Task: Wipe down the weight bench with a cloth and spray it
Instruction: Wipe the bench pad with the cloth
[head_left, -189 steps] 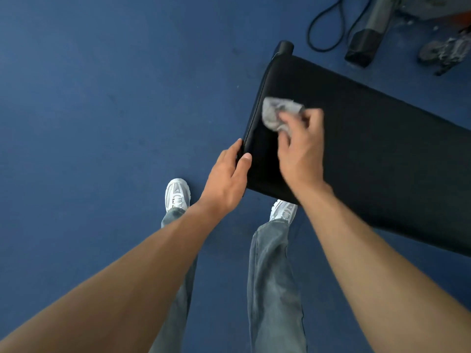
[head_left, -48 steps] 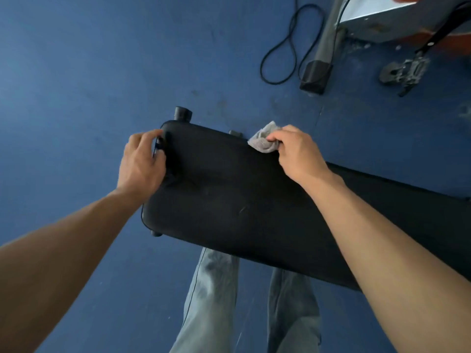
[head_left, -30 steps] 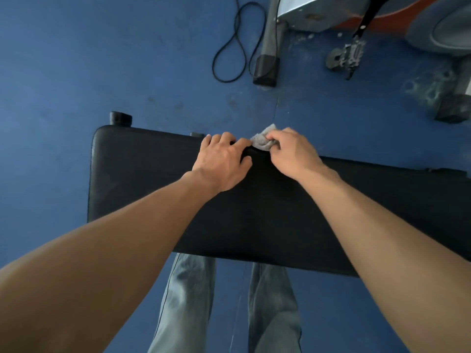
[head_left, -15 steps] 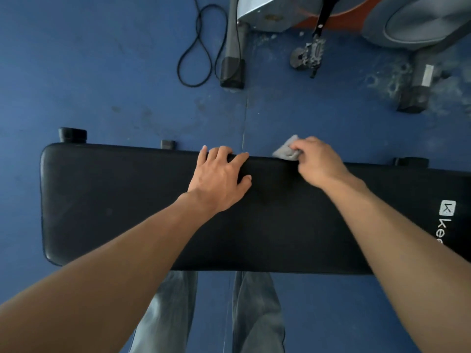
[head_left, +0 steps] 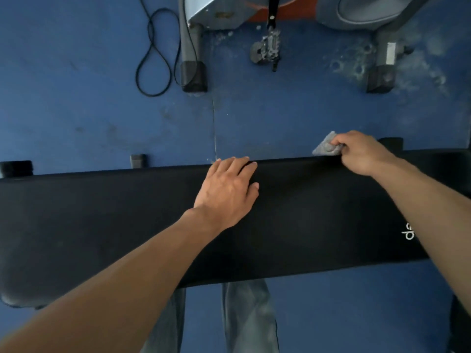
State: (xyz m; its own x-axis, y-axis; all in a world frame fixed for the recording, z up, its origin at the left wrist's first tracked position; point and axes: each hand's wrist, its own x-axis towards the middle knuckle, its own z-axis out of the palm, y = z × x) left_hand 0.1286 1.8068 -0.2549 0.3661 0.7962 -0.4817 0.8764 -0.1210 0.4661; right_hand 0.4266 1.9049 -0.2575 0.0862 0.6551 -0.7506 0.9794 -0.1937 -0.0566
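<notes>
The black padded weight bench [head_left: 102, 225] stretches across the view from left to right, with white lettering near its right end. My right hand [head_left: 362, 155] grips a small grey cloth [head_left: 326, 148] against the bench's far edge, right of centre. My left hand [head_left: 229, 189] rests flat on the pad near the middle, its fingertips over the far edge. No spray bottle is in view.
The blue floor [head_left: 76, 110] lies beyond the bench. An exercise machine stands at the top, with a grey leg and black foot [head_left: 193, 75], a pedal [head_left: 267, 47] and another foot [head_left: 381, 79]. A black cable [head_left: 153, 59] loops on the floor. My jeans-clad legs [head_left: 249, 314] stand below the bench.
My right hand has slid the cloth rightward along the bench's far edge. My left hand left the bench's end and now lies flat on the pad's middle. The view shifted right.
</notes>
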